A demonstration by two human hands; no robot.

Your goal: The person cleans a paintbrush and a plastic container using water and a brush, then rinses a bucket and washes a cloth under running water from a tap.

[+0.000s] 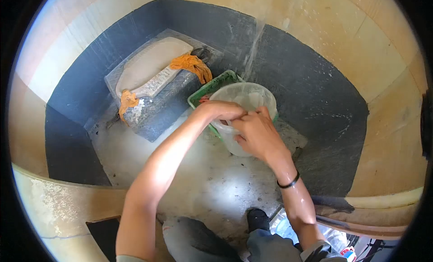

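Sitting beneath left hand (228, 110) — and right hand (259, 133) — is the translucent bucket (236, 147).

On the floor (198, 180), a block (167, 120) stands toward the back left corner, a slab (151, 63) on its top, one cloth (128, 102) at the slab's left end and another cloth (194, 65) at its right. Right of the block sits a tub (198, 95), largely behind a bucket (234, 147); the left hand (232, 111) and right hand (261, 133) are at the bucket's mouth.
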